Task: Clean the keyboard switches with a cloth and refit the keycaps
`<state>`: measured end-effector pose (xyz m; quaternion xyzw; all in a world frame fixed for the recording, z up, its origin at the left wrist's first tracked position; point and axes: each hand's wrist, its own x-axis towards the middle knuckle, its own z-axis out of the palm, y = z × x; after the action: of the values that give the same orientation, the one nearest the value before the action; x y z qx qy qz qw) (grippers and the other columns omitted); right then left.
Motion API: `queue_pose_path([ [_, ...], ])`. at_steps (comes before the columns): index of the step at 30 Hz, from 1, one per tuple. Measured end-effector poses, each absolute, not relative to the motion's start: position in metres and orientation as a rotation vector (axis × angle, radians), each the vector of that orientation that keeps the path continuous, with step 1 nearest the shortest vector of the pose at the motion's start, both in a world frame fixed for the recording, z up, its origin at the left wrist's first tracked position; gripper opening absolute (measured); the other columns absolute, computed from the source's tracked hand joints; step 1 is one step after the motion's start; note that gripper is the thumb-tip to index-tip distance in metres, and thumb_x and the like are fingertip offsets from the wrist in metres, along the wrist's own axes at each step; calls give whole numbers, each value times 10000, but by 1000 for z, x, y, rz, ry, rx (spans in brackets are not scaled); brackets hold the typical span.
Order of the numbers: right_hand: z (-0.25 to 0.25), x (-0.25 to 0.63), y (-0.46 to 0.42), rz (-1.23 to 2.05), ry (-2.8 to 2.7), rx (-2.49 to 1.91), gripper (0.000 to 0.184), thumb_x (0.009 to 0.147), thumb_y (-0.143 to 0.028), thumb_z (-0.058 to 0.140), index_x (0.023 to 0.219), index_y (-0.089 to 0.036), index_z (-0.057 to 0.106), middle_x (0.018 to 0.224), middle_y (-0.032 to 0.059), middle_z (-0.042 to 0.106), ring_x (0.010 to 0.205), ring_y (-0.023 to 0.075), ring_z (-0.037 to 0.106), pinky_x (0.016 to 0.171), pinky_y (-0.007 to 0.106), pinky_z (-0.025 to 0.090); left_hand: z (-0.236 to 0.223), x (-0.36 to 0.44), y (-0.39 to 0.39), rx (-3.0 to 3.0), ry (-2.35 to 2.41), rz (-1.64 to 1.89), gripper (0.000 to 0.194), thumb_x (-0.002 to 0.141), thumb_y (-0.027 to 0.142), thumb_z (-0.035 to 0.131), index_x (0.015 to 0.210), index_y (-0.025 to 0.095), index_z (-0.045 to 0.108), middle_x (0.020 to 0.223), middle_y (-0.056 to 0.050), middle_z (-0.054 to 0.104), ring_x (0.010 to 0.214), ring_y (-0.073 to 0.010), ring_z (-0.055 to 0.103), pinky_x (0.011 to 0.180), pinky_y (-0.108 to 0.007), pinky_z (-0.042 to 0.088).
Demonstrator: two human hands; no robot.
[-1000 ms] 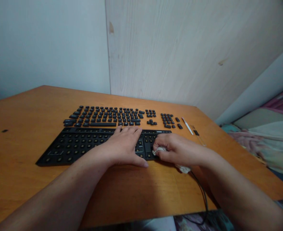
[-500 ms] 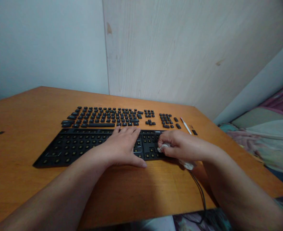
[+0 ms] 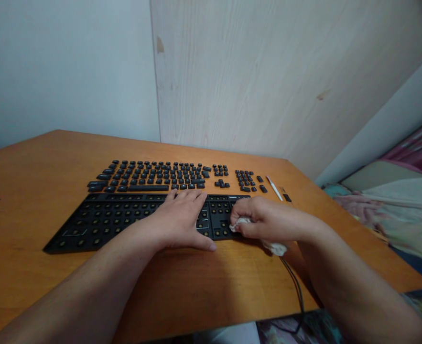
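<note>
A: Where did the keyboard base (image 3: 106, 217) lie?

B: Flat on the tabletop (image 3: 203, 286), just nearer than the rows of loose keycaps (image 3: 158, 175), with its key mounts (image 3: 94, 221) bare wherever nothing covered them.

A: And the hands?

B: The left hand (image 3: 184, 217) lay spread, palm down, across the middle of the base, its thumb reaching past the near edge. The right hand (image 3: 261, 217) was curled at the right end, pinching a crumpled white cloth (image 3: 240, 223) between thumb and bent fingers; a loose tail of it showed below the hand. How hard either one pressed, nobody could tell.

A: How would the base have handled?

B: It looked light and stiff, a long plastic slab that might have slid on smooth wood. Broad pressure in the middle suited steadying it; the two short ends seemed the better holds for carrying. The small mounts looked like the fragile part.

A: The cloth?

B: Soft and limp, probably, so best taken close to its working edge, its slack gathered off the mounts.

A: Anything nearby?

B: A slim white pen-like tool (image 3: 275, 189) beyond the right hand, and a black cable (image 3: 299, 291) running down past the near edge.
</note>
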<state>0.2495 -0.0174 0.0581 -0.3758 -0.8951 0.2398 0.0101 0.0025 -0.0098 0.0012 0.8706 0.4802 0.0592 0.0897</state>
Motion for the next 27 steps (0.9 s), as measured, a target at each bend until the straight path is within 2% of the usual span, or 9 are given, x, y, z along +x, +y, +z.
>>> queue_pose_path([
  [4,51,238,-20,697,-2837,-1044,130,801,-139,577,890,-178,664,864,31,675,776,159,577,683,256,406,1,2,-10,2594,1431,189,1318,497,909,572,1541,159,284,1602,-181,280,1443,-423,265,1176,-579,137],
  [9,55,252,-15,825,-2864,-1215,92,790,-151,586,843,-181,655,752,-3,644,635,126,532,565,235,359,1,2,-9,2598,1423,185,1323,497,916,564,1542,157,278,1593,-194,293,1445,-412,271,1178,-564,144],
  [16,55,259,-6,694,-2692,-1312,130,836,-181,549,917,-175,652,792,13,648,697,137,553,619,240,387,-1,1,-8,2601,1419,190,1341,508,916,560,1553,134,256,1602,-200,269,1449,-431,247,1174,-586,127],
  [22,53,259,-8,813,-2835,-1273,102,787,-146,570,844,-177,648,764,4,642,657,131,537,588,236,365,0,2,-9,2583,1424,193,1303,502,895,591,1546,180,278,1601,-179,284,1455,-417,251,1183,-555,127],
  [27,51,268,-1,794,-2750,-1305,110,833,-175,550,894,-178,642,790,8,646,692,138,549,614,239,385,1,2,-10,2584,1427,190,1319,500,903,580,1542,155,278,1595,-184,295,1453,-420,258,1184,-561,145],
])
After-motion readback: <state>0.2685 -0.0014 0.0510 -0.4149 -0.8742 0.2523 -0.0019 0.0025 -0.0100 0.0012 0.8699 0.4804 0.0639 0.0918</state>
